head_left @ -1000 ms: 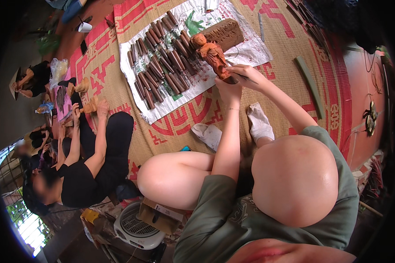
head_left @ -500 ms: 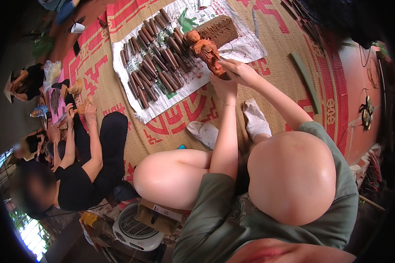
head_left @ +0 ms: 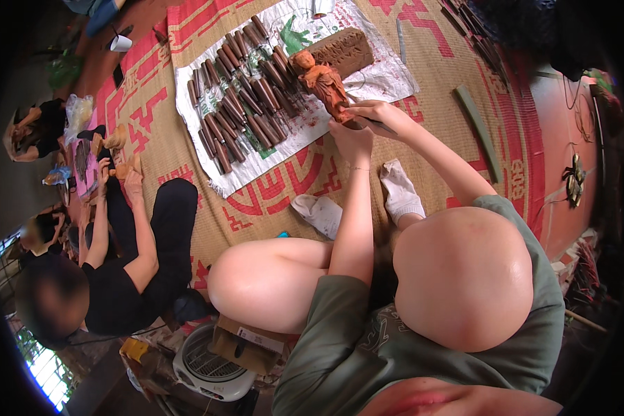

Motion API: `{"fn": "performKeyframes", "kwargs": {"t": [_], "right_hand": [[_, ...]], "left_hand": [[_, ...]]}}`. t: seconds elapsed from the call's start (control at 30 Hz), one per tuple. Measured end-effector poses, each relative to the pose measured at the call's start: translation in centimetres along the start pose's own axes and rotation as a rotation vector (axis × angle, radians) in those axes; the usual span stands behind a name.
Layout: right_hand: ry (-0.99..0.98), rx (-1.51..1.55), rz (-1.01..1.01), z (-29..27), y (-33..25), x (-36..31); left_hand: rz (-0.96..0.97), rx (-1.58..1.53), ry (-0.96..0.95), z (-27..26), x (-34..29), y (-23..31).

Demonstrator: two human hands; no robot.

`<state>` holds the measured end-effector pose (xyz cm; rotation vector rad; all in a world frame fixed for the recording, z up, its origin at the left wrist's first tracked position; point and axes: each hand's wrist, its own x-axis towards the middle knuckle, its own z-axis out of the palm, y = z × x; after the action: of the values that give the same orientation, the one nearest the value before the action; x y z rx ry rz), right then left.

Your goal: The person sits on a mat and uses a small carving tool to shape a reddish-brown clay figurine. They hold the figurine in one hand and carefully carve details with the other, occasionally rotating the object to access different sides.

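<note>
The person's left hand (head_left: pixel 353 141) is wrapping its grip around the lower end of a reddish-brown carved wooden figurine (head_left: pixel 324 84), the fingers closing on its base. The figurine is leaning away from the person, its head pointing to the upper left and overlapping the view of a brown carved block (head_left: pixel 341 53); whether the two are touching is unclear. The right hand (head_left: pixel 376 116) is pinching a slim dark carving tool (head_left: pixel 385 127) in a closed grip beside the figurine's lower part. Left of the figurine, rows of wood-handled chisels (head_left: pixel 262 93) are lying on a white sheet (head_left: pixel 229 182), which is covering part of a red-patterned woven mat (head_left: pixel 423 166).
</note>
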<state>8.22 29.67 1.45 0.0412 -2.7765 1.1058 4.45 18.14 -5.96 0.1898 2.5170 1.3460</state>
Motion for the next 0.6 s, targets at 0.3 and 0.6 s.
{"fn": "performKeyframes", "kwargs": {"t": [0.3,0.6], "right_hand": [[-0.080,0.050,0.041,0.1,0.5,-0.6],[-0.063,-0.025,-0.015,0.0,0.6,-0.4]], "left_hand": [[-0.079,-0.029,-0.087,-1.1,-0.1,1.1],[-0.104,0.030,-0.048,-0.5,-0.3,0.9]]}}
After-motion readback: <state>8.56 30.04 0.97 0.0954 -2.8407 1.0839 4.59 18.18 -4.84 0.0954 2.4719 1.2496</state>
